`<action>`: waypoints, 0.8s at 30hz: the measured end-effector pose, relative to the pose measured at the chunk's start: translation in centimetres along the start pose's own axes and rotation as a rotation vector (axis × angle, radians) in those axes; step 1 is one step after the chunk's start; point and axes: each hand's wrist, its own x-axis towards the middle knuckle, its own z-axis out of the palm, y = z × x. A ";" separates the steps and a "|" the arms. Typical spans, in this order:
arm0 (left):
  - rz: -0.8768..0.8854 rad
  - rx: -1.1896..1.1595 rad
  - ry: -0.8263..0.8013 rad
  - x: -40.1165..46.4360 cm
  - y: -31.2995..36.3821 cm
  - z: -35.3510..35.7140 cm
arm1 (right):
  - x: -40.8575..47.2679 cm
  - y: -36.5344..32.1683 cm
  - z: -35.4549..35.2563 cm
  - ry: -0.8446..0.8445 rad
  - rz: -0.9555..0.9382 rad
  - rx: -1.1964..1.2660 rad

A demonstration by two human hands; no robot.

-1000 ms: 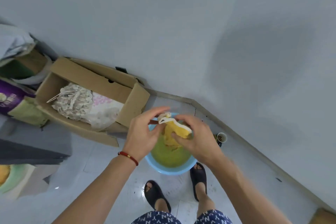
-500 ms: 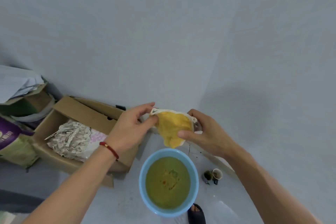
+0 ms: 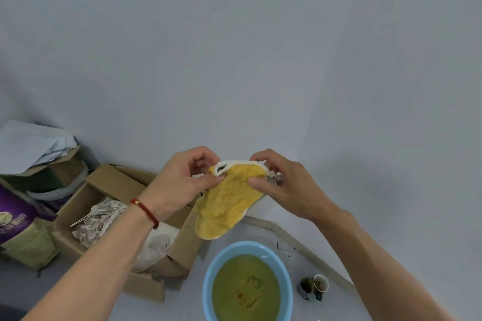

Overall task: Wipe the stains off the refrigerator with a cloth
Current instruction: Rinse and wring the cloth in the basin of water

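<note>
Both hands hold a yellow cloth (image 3: pixel 229 200) with a white edge up in front of a pale grey wall (image 3: pixel 234 47): the left hand (image 3: pixel 182 182), a red cord bracelet (image 3: pixel 146 212) on its wrist, pinches the upper left corner, and the right hand (image 3: pixel 284 185) pinches the upper right edge, so the cloth hangs down between them. Below, on the floor, stands a light blue basin (image 3: pixel 208 281) of murky greenish water, with a small paper cup (image 3: pixel 320 283) just to its right. To the left lies an open cardboard box (image 3: pixel 114 180) holding bundled fabric and plastic, with a purple bag (image 3: pixel 15 214) beside it.
</note>
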 end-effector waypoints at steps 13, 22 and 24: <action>-0.056 0.018 0.029 0.6 3.6 -1.2 | 2.0 -1.9 -0.7 0.158 -0.034 0.319; -0.047 0.114 0.146 1.0 3.8 -1.5 | 2.3 -3.6 -2.2 0.108 -0.040 0.144; -0.033 0.122 0.144 0.9 3.8 -1.3 | 2.2 -3.9 -2.4 0.087 -0.069 0.136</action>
